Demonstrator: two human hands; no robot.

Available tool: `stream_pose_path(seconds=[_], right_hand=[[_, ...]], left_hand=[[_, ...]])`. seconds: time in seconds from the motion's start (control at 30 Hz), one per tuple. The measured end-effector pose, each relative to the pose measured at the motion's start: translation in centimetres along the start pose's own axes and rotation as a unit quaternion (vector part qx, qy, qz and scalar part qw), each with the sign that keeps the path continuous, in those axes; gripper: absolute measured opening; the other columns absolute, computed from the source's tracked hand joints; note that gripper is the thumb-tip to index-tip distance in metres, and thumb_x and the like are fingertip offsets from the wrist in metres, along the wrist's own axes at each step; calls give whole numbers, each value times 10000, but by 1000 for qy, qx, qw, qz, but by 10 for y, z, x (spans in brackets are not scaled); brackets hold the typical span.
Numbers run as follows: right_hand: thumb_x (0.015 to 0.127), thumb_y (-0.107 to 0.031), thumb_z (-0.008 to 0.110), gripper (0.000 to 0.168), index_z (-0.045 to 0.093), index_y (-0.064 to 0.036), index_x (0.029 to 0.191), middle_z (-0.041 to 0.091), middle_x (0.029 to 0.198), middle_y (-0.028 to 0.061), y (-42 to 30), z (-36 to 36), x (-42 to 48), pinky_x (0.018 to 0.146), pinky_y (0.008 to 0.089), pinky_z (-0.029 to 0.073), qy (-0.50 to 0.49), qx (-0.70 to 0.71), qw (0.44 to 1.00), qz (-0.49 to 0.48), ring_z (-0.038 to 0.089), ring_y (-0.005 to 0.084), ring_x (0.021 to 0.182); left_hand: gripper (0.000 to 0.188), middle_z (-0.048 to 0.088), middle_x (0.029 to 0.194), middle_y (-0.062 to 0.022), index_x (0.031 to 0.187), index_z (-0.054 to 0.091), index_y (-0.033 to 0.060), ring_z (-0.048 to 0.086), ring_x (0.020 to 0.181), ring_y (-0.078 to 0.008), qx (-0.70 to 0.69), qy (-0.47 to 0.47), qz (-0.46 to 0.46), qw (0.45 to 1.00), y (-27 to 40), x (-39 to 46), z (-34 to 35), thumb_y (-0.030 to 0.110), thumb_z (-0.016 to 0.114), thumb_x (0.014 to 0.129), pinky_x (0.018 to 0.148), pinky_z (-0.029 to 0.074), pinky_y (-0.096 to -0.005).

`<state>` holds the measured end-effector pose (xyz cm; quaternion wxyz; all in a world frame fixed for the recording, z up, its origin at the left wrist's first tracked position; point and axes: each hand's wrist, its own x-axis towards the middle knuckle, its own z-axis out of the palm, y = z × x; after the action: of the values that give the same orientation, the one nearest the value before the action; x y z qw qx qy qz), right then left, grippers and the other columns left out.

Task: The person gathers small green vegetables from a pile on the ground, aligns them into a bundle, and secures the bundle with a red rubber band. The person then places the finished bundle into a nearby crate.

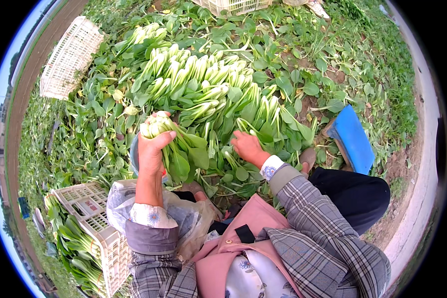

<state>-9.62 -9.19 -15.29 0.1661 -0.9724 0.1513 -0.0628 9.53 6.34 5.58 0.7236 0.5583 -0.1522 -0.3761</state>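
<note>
My left hand [152, 147] grips a bunch of leafy greens [182, 152], pale stem bases up and leaves hanging to the right. It looks like bok choy. Over the near edge of a long pile of the same greens [193, 74], my right hand [247, 147] reaches down with bent fingers; it touches or nearly touches a plant there, and whether it grips one I cannot tell. Part of a bluish round container [135, 154] shows behind my left wrist. A clear plastic bag [121, 195] lies by my left forearm.
A white plastic crate [70, 57] lies at the upper left; another [234, 4] stands at the top edge, near a person's shoe [317, 9]. At the lower left, bundled greens [78, 242] lie beside a crate [113, 257]. A blue-topped object [354, 138] is right of my knee.
</note>
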Motion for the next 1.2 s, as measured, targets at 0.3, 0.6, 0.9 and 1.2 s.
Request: stream_pose_path(seconds=[0.3,0.6,0.9,1.2], right_hand=[[736,-215,606,180,647,-66,828,638,864,123,-32,7,45,718,466,479,-117,200,962,142,611,349,797],[662,-185,714,491,548,-5,1088,649,856,174,-52,50,67,720,433,489,-67,256,897,355,631,347,825],[699,-19,662,358,638,12,1055,648,747,19,-27,-35,65,593,213,459,125,600,760,217,569,52,630],[818,-66,613,344,577,7,1153,526,781,97,-101,-141,45,605,297,434,248,453,856,30,528,216,644]], left_hand=[[493,621,832,-78,1090,516,4,606,717,-166,12,-21,6,1000,14,-14,9,17,667,621,701,502,-289],[502,616,850,-57,1082,532,16,596,760,-137,31,-8,-44,999,1,-7,4,-22,671,601,723,488,-258],[503,615,860,-98,1108,505,13,613,744,-191,36,-18,-67,997,-19,3,9,-12,644,626,702,519,-311],[477,608,983,-56,1089,515,23,599,875,-155,-35,-30,-52,998,-28,-3,33,-42,668,642,810,486,-286]])
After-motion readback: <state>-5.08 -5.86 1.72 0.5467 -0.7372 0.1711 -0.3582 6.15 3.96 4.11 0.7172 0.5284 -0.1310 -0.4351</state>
